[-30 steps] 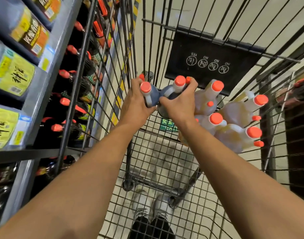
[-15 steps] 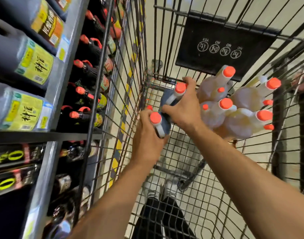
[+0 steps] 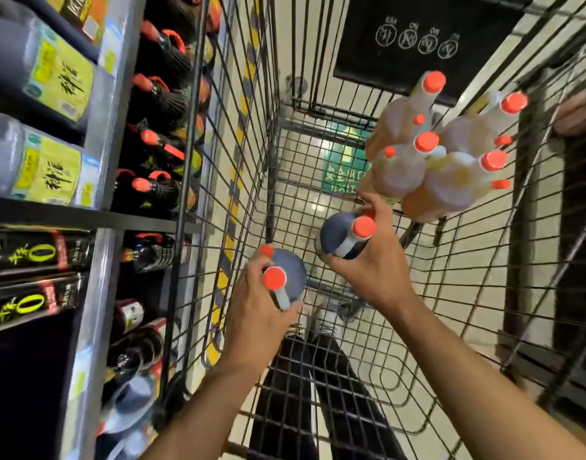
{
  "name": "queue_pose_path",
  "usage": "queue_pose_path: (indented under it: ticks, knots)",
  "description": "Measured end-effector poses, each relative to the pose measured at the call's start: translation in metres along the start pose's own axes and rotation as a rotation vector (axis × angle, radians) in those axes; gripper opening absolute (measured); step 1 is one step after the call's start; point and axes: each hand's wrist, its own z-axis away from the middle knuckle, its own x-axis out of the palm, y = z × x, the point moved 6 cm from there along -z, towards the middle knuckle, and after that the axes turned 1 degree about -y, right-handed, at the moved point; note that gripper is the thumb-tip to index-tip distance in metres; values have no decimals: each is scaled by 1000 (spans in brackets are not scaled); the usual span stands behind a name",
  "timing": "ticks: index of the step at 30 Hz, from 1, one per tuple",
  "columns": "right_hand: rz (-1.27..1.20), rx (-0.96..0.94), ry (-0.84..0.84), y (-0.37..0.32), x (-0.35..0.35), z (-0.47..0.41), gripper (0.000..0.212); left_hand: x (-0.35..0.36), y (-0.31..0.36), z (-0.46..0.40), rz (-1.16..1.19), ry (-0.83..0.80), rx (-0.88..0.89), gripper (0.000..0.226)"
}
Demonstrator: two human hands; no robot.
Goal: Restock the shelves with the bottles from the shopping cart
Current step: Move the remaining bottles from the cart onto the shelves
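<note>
Head view, looking down into a wire cart (image 3: 368, 343). Left hand (image 3: 255, 320) closed round the neck of a dark bottle (image 3: 290, 277), orange cap (image 3: 274, 277) towards the camera, held above the cart's near left part. Right hand (image 3: 371, 270) closed round a second dark bottle (image 3: 338, 235), likewise orange-capped, held farther in and just right of the first; the two bottles apart. Pale bottles (image 3: 427, 157), a cluster with orange caps, standing against the cart's far right side, just beyond the right fingers (image 3: 373, 202). Shelves (image 3: 95, 217) at left, beside the cart, stocked with dark orange-capped bottles and larger jugs (image 3: 36, 167) bearing yellow labels. Black placard (image 3: 417, 38) on the cart's far end. Floor and dark trouser legs visible through the mesh.
</note>
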Motion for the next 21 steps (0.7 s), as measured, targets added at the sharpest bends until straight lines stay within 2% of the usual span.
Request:
queue_pose_path:
  ticks: [5,9,14,21]
  knots:
    - [-19,27,7,24,-17,27,112,3,9,-12,27,73,-4,89]
    - [-117,10,15,34,-6,31,117,18,-4,-17,181,10,15,99]
    - [-205,32,155,45,10,26,125,26,-19,-15,333,27,14,119]
    - [-211,60,268,58,24,32,116,33,-37,-11,307,-4,-19,115]
